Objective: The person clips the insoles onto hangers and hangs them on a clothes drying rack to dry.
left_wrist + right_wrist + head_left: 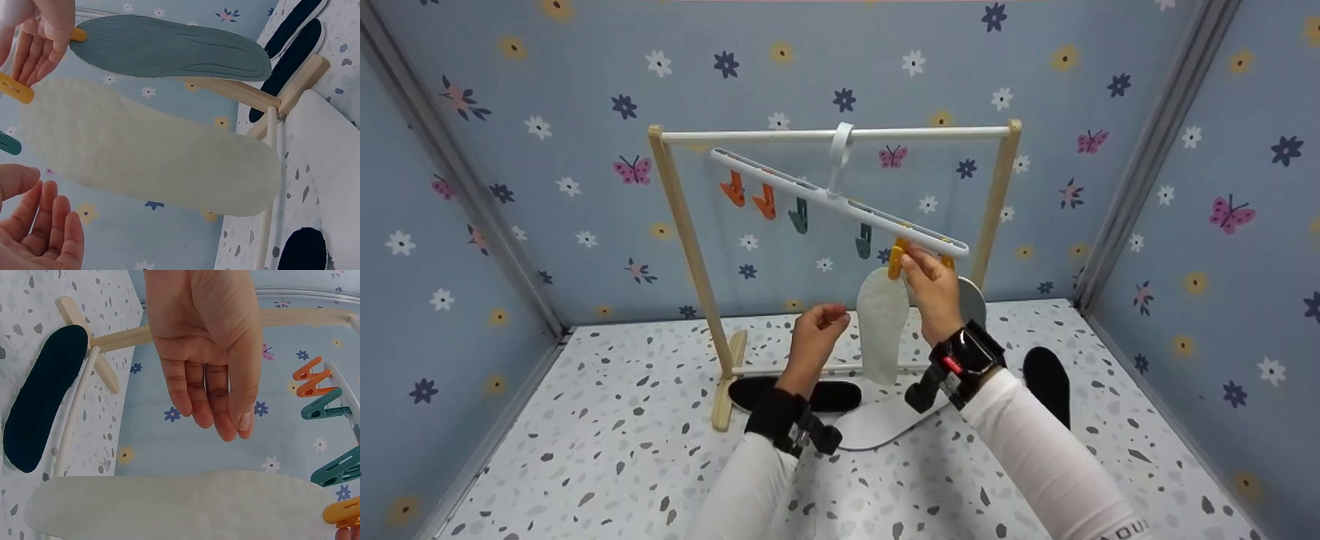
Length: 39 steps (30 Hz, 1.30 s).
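Observation:
A cream insole (883,326) hangs toe-down from a yellow clothes peg (895,259) on the white hanger (780,180). My right hand (936,294) holds this peg at its side with the fingertips; in the right wrist view only fingertips (343,534) show beside it. Just left of the insole, my left hand (814,341) is raised with relaxed fingers and holds nothing. The left wrist view shows its thumb and fingers (48,225) apart from the insole. A grey insole (169,48) hangs behind my right hand from another yellow peg (79,34).
The hanger tilts down to the right on the rack's top bar (735,136). Orange pegs (733,189) and green pegs (863,241) hang along it. Below lie a black insole (832,395), a white insole (874,426) and, at right, another black insole (1046,382) on the speckled surface (622,450).

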Available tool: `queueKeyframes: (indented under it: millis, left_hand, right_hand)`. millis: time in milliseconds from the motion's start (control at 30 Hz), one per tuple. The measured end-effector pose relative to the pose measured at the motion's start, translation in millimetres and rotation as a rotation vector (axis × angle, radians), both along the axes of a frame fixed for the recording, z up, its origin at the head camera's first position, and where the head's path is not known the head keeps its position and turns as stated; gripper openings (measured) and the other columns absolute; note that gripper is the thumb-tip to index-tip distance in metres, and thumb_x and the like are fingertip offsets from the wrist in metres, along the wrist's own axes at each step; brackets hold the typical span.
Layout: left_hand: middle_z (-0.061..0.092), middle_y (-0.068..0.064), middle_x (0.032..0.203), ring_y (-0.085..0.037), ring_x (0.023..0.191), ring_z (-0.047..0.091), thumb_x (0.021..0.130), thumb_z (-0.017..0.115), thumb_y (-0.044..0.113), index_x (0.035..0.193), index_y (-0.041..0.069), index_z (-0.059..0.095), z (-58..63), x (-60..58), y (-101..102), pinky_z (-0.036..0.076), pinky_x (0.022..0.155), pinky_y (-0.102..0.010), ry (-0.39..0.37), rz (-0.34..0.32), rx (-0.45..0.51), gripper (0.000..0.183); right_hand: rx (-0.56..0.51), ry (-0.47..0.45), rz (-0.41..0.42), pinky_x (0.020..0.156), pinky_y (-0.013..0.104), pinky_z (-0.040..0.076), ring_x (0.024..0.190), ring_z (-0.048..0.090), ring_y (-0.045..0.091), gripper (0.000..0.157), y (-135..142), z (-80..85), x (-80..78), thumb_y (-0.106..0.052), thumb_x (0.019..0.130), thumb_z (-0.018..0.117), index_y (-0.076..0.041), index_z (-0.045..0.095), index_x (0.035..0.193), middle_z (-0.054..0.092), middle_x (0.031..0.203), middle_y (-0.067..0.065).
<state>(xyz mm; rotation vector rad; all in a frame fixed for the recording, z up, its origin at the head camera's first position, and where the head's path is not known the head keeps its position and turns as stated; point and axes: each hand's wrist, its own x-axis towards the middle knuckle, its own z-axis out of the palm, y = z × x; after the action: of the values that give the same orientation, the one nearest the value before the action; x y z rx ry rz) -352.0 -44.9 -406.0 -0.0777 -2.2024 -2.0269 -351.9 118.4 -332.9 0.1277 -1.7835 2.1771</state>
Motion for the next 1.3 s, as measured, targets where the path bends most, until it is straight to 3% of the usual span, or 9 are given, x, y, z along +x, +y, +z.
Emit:
queueKeyframes:
  millis: [233,433,567,733,1000,1167,1300]
  left_hand:
    - [0.064,-0.009,0.101,-0.019,0.091,0.056,0.09,0.063,0.011,0.107,0.0,0.064,-8.5,1.4,-5.9,0.045,0.081,-0.03,0.013,-0.015,0.002,0.02]
    - [0.063,-0.009,0.098,-0.016,0.088,0.054,0.09,0.062,0.009,0.106,-0.002,0.064,-14.1,3.6,-12.2,0.043,0.078,-0.026,0.036,-0.008,0.02,0.019]
    - [0.063,-0.01,0.098,-0.015,0.087,0.055,0.089,0.062,0.008,0.106,-0.003,0.064,-18.6,3.9,-18.1,0.043,0.078,-0.025,0.043,-0.004,0.02,0.02]
    - [0.063,-0.008,0.094,-0.014,0.084,0.054,0.09,0.062,0.008,0.105,-0.002,0.064,-25.0,5.1,-27.5,0.044,0.075,-0.025,0.023,0.008,0.015,0.018]
    - [0.063,-0.013,0.1,-0.014,0.087,0.056,0.09,0.061,0.005,0.104,-0.002,0.064,-32.5,3.3,-43.3,0.045,0.076,-0.024,0.025,0.041,0.018,0.017]
    - [0.063,-0.013,0.1,-0.018,0.089,0.056,0.09,0.061,0.006,0.105,-0.002,0.064,-34.7,1.8,-52.1,0.044,0.076,-0.026,0.021,0.066,-0.02,0.017]
    - [0.063,-0.015,0.102,-0.022,0.093,0.056,0.09,0.061,0.006,0.106,-0.002,0.064,-38.1,1.3,-58.3,0.044,0.078,-0.028,0.012,0.08,-0.063,0.018]
  right_hand:
    - [0.05,-0.071,-0.011,0.104,0.036,0.035,0.123,0.048,0.026,0.036,6.4,-8.9,0.6,-0.012,0.095,0.055,0.006,0.055,0.126,0.055,0.129,0.021]
    - [-0.006,-0.061,-0.011,0.107,0.037,0.032,0.127,0.045,0.026,0.035,9.6,-15.4,0.3,-0.01,0.096,0.054,0.01,0.054,0.125,0.052,0.133,0.022]
    - [-0.072,-0.05,-0.039,0.102,0.033,0.038,0.117,0.052,0.022,0.033,11.3,-21.9,0.1,-0.006,0.095,0.053,0.012,0.055,0.123,0.056,0.127,0.022]
    - [-0.136,-0.078,-0.089,0.087,0.023,0.044,0.094,0.058,0.01,0.031,14.1,-31.4,-0.8,-0.004,0.094,0.055,0.013,0.057,0.119,0.067,0.109,0.009]
    - [-0.13,-0.113,-0.095,0.089,0.025,0.045,0.107,0.058,0.022,0.031,20.3,-42.7,1.3,-0.007,0.094,0.055,0.012,0.057,0.119,0.063,0.117,0.018]
    - [-0.146,-0.12,-0.117,0.079,0.024,0.046,0.085,0.058,0.012,0.029,20.5,-50.8,2.1,-0.006,0.092,0.059,0.012,0.059,0.115,0.068,0.094,0.005]
    - [-0.142,-0.12,-0.114,0.076,0.023,0.045,0.08,0.056,0.008,0.028,20.7,-56.1,2.4,-0.005,0.091,0.059,0.012,0.059,0.113,0.067,0.093,0.004]
